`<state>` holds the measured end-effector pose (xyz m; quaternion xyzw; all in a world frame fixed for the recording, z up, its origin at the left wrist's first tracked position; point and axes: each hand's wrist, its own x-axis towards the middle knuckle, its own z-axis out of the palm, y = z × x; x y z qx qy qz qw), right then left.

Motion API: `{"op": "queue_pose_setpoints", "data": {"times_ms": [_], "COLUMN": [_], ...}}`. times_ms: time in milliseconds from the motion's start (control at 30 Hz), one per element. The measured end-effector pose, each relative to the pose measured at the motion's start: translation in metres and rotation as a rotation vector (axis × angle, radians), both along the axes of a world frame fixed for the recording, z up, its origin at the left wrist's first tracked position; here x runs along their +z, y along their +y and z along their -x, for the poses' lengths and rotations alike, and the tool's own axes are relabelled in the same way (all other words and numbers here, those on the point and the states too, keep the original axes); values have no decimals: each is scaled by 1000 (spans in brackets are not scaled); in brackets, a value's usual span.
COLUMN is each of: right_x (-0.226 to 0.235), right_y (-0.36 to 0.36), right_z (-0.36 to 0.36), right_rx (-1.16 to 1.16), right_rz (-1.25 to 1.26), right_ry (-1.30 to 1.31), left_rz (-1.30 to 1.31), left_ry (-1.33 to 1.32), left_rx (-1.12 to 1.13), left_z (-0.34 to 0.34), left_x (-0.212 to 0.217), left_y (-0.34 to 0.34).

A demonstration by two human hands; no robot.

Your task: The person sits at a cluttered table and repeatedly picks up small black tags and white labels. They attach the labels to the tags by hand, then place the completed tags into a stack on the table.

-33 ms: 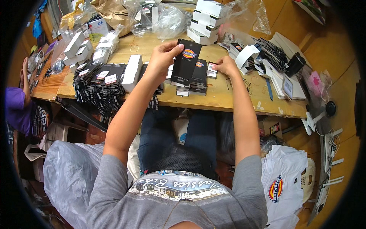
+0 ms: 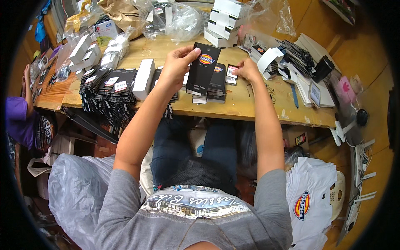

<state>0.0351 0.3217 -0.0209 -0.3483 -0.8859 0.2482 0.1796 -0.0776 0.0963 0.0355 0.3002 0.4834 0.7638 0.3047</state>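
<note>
A black hang tag (image 2: 201, 75) with a coloured oval emblem is upright in my left hand (image 2: 177, 64), thumb on its face near the top. Behind and beside it, a stack of similar black tags (image 2: 217, 83) lies on the table, partly covered by the held tag. My right hand (image 2: 248, 71) is closed at the edge of a small black-bordered white label (image 2: 231, 71), right of that stack. A similar label (image 2: 199, 100) lies near the table's front edge, below the held tag.
Several rows of black tags (image 2: 110, 85) and a white box (image 2: 144, 79) stand left on the wooden table (image 2: 187, 110). White boxes (image 2: 225, 25) and clear plastic bags (image 2: 187, 23) are at the back. Folded white shirts (image 2: 310, 187) lie lower right. A person in purple (image 2: 20, 114) is far left.
My right fingers and the small label beside the stack have shifted very slightly. My left hand keeps the black hang tag in nearly the same place.
</note>
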Motion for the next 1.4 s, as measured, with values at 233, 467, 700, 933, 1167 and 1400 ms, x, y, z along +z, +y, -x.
{"op": "queue_pose_setpoints", "data": {"times_ms": [233,467,700,933,1167,1400], "right_x": [40,76,97,46,18,20], "right_y": [-16,-105,-89,12,13,31], "right_z": [-27,-58,-86,-136,-109,-94], "right_rx": [165,333,163,-39,-6,144], "right_rz": [511,338,172,-69,-172,-280], "right_ry": [530,730,661,180,139,-212], "left_rz": [52,-88,-158,-100,-78,-79], "left_ry": [84,73,97,-106,-180,-179], "left_rx": [95,94,72,-69,-169,-189], "left_z": [-28,-60,-83,-75,-81,-79], "left_x": [-4,-23,-14,-18,-27,-32], "left_y": [-5,13,9,-19,-29,-35]}}
